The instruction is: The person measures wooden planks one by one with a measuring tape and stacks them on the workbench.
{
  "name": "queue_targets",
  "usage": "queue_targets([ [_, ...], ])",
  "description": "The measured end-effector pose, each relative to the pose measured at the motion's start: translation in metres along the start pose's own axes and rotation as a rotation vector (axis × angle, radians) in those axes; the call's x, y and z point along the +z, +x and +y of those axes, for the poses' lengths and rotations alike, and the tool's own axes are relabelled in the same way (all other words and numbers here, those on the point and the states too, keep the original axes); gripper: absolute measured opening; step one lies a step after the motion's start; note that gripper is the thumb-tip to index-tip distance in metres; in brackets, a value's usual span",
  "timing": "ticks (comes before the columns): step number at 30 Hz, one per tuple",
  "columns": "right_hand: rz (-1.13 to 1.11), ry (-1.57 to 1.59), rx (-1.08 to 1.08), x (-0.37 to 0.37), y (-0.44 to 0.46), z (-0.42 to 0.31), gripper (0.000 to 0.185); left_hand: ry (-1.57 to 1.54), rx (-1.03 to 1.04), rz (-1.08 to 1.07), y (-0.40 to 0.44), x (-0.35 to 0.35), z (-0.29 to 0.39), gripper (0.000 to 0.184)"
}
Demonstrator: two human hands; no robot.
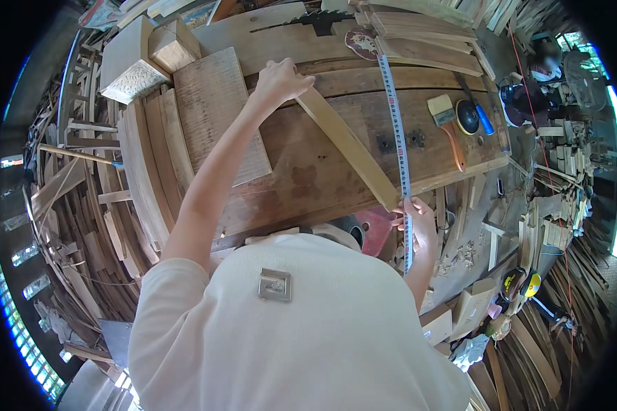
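A long narrow wooden strip [349,147] lies slantwise over the wooden workbench [308,178]. My left hand [281,81] is closed on its far end. At the near end, by the bench's front edge, my right hand [418,222] is closed around a white tape measure [397,130], its fingers beside the strip's tip. The tape stretches away across the bench to a reddish-brown patterned piece [361,43] and hangs a little below my right hand. Strip and tape come together near my right hand and spread apart farther away.
On the bench's right are a brush [447,130], a round black pad [467,117] and a blue-handled tool [484,119]. A wide board [219,113] and wooden blocks [134,58] occupy the left. Another person [538,75] is at the far upper right. Timber piles surround the bench.
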State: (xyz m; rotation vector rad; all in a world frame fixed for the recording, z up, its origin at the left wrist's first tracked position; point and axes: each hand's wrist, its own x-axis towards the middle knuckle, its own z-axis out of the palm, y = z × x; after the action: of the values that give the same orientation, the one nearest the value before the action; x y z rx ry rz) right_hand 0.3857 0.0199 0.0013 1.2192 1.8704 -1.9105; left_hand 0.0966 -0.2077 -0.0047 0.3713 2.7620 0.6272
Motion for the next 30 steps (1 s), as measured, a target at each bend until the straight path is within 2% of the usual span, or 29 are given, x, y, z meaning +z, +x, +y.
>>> queue_targets([
  [3, -0.022, 0.039, -0.040, 0.001, 0.001, 0.001, 0.023, -0.115, 0.070, 0.042, 0.010, 0.012, -0.011, 0.054],
  [5, -0.032, 0.043, -0.073, 0.002, -0.004, -0.003, 0.023, -0.356, 0.072, 0.071, 0.012, 0.015, -0.014, 0.051],
  [6, -0.034, 0.041, -0.073, 0.003, -0.006, -0.007, 0.023, -0.356, 0.070, 0.073, 0.014, 0.017, -0.016, 0.051],
  [8, -0.046, 0.081, -0.152, 0.004, -0.012, -0.013, 0.022, -0.615, 0.142, 0.087, 0.018, 0.021, -0.020, 0.052],
  [10, -0.066, 0.148, -0.139, 0.006, -0.017, -0.022, 0.021, -0.565, 0.186, 0.097, 0.018, 0.021, -0.020, 0.054],
  [13, -0.086, -0.048, -0.139, 0.012, -0.025, -0.037, 0.020, -0.453, 0.147, 0.160, 0.016, 0.021, -0.018, 0.053],
  [16, -0.187, -0.111, -0.092, 0.015, -0.024, -0.039, 0.021, -0.596, 0.134, 0.209, 0.016, 0.028, -0.022, 0.046],
  [18, -0.176, -0.134, -0.086, 0.021, -0.023, -0.040, 0.021, -0.744, 0.105, 0.263, 0.018, 0.031, -0.025, 0.036],
  [21, -0.153, -0.176, -0.073, 0.028, -0.021, -0.040, 0.021, -0.722, 0.080, 0.276, 0.019, 0.030, -0.026, 0.029],
  [24, -0.171, -0.174, -0.050, 0.031, -0.018, -0.039, 0.021, -0.676, 0.013, 0.287, 0.020, 0.029, -0.024, 0.028],
  [30, -0.153, -0.184, -0.044, 0.035, -0.014, -0.040, 0.021, -0.714, 0.051, 0.240, 0.022, 0.033, -0.029, 0.031],
])
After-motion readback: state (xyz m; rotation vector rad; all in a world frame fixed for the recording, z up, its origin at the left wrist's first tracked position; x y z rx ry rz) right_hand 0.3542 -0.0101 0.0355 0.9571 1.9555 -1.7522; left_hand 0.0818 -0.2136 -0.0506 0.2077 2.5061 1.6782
